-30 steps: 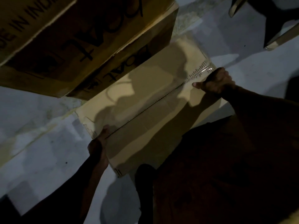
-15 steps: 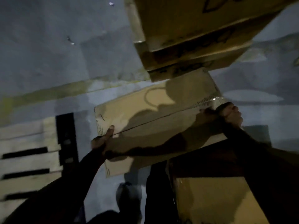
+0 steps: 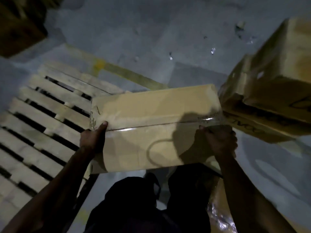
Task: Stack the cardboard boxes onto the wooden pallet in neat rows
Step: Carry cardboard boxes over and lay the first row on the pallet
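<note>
You've got the taped cardboard box point(image 3: 156, 128) up in the air in front of your legs. Your left hand point(image 3: 93, 140) clamps the left end with the thumb lying on top by the tape seam, and your right hand point(image 3: 218, 142) is curled over the right end. So both hands are gripping it, nothing loose.

The box sits between the wooden pallet point(image 3: 42, 125) on your left and the stacked boxes point(image 3: 269, 98) on your right. Its right end looks almost touching that stack, so I'd guess a swing could clip it and knock it.

Your grip is only on the two ends, nothing visibly underneath. If the box is heavy it might slip or sag at the tape seam. The slat gaps could also catch a corner if it lands crooked.

The long axis runs left to right across your body, seam along it, taped top facing up.
</note>
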Available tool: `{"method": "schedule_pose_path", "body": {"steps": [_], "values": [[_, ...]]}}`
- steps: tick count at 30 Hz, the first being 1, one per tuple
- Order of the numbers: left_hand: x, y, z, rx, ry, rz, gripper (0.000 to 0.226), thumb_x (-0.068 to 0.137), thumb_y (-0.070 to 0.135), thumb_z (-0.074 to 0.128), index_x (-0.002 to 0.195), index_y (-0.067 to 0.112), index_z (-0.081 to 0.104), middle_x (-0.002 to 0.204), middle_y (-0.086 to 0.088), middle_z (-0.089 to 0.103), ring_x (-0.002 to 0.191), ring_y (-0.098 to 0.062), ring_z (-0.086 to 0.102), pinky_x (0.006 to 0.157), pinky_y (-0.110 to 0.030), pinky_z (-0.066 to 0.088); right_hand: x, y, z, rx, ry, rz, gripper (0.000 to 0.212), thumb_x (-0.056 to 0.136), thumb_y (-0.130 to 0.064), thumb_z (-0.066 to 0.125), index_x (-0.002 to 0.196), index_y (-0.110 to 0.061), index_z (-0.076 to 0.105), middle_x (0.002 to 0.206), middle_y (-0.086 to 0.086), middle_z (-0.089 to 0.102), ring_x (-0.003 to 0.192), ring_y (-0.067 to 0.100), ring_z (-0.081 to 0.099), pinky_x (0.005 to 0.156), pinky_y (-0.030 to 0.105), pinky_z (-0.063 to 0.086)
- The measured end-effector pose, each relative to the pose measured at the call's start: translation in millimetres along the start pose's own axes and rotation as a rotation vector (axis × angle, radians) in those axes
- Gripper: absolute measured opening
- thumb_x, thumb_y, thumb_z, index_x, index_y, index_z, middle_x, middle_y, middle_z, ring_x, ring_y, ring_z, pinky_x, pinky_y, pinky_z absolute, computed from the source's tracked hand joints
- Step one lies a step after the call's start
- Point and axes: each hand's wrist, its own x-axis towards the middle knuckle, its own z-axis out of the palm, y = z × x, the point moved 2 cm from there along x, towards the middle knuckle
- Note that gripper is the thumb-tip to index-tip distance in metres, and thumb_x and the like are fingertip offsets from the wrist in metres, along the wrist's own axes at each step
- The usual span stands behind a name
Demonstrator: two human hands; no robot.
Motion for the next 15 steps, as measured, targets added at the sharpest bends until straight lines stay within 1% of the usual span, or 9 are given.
{"method": "schedule_pose_path", "body": {"steps": [2, 3, 5, 6, 7, 9, 12, 13, 15], "values": [[0.4, -5.0, -44.2, -0.058, 0.057, 0.008, 0.100, 0.065, 0.080, 0.069, 0.122, -0.002, 0.063, 0.122, -0.026, 0.063, 0.111, -0.040, 0.061, 0.093, -0.045, 0.051, -17.9, -27.7, 2.8, -0.008, -0.002, -0.052, 0.080, 0.082, -0.058, 0.069, 0.135, -0.002, 0.047, 0.135, 0.025, 0.049, 0.123, 0.045, 0.047, 0.103, 0.057, 0.040], [1.9, -10.0, -62.8, -0.082, 0.071, 0.013, 0.104, 0.061, 0.082, 0.068, 0.122, -0.002, 0.063, 0.122, -0.025, 0.063, 0.110, -0.039, 0.061, 0.092, -0.044, 0.051, -27.2, -45.5, 5.1, -0.019, -0.011, -0.072, 0.080, 0.080, -0.060, 0.067, 0.134, -0.003, 0.051, 0.135, 0.024, 0.051, 0.123, 0.044, 0.049, 0.104, 0.056, 0.041], [-3.2, -17.7, -98.2, -0.136, 0.091, -0.011, 0.108, 0.054, 0.083, 0.067, 0.124, 0.001, 0.063, 0.124, -0.022, 0.063, 0.110, -0.039, 0.061, 0.096, -0.048, 0.051, -48.5, -79.0, 11.3, -0.049, -0.016, -0.152, 0.093, 0.072, -0.075, 0.064, 0.134, -0.007, 0.053, 0.134, 0.020, 0.055, 0.122, 0.042, 0.053, 0.102, 0.054, 0.045], [-3.0, -21.2, -112.6, -0.175, 0.113, -0.027, 0.107, 0.053, 0.083, 0.067, 0.125, 0.003, 0.063, 0.124, -0.022, 0.063, 0.110, -0.039, 0.061, 0.097, -0.050, 0.051, -54.8, -93.8, 14.9, -0.036, 0.004, -0.167, 0.100, 0.069, -0.078, 0.067, 0.138, -0.008, 0.049, 0.136, 0.020, 0.053, 0.124, 0.041, 0.051, 0.102, 0.053, 0.045], [-2.0, -24.6, -125.7, -0.189, 0.136, -0.045, 0.107, 0.053, 0.084, 0.068, 0.123, 0.003, 0.065, 0.122, -0.023, 0.064, 0.108, -0.039, 0.062, 0.096, -0.052, 0.051, -58.2, -107.0, 18.4, -0.006, 0.018, -0.175, 0.106, 0.066, -0.078, 0.071, 0.141, -0.008, 0.044, 0.139, 0.020, 0.050, 0.126, 0.042, 0.049, 0.103, 0.054, 0.044], [1.1, -33.5, -148.0, -0.225, 0.211, -0.081, 0.110, 0.046, 0.088, 0.070, 0.115, 0.003, 0.068, 0.113, -0.023, 0.068, 0.101, -0.040, 0.066, 0.092, -0.054, 0.054, -65.9, -134.6, 22.1, 0.021, 0.004, -0.227, 0.109, 0.064, -0.075, 0.076, 0.142, -0.008, 0.041, 0.141, 0.021, 0.048, 0.128, 0.043, 0.046, 0.104, 0.056, 0.041], [17.6, -52.4, -161.8, -0.304, 0.252, -0.176, 0.120, 0.033, 0.093, 0.071, 0.115, 0.006, 0.068, 0.110, -0.020, 0.070, 0.100, -0.039, 0.067, 0.093, -0.053, 0.054, -57.7, -173.7, 30.5, -0.022, -0.036, -0.305, 0.105, 0.065, -0.071, 0.078, 0.141, -0.008, 0.041, 0.141, 0.021, 0.048, 0.129, 0.044, 0.044, 0.107, 0.058, 0.039], [18.4, -51.8, -163.2, -0.324, 0.272, -0.210, 0.121, 0.032, 0.093, 0.072, 0.115, 0.006, 0.068, 0.110, -0.019, 0.071, 0.099, -0.038, 0.067, 0.094, -0.052, 0.054, -50.0, -187.8, 34.6, -0.019, -0.039, -0.335, 0.105, 0.066, -0.070, 0.078, 0.141, -0.008, 0.042, 0.141, 0.022, 0.048, 0.130, 0.044, 0.044, 0.108, 0.058, 0.038], [13.6, -39.4, -160.6, -0.355, 0.314, -0.229, 0.115, 0.039, 0.089, 0.074, 0.115, 0.003, 0.067, 0.106, -0.019, 0.071, 0.097, -0.037, 0.068, 0.093, -0.053, 0.055, -33.8, -216.8, 41.4, -0.024, -0.043, -0.388, 0.101, 0.067, -0.066, 0.080, 0.140, -0.006, 0.043, 0.140, 0.023, 0.049, 0.130, 0.045, 0.044, 0.109, 0.056, 0.036]]}}
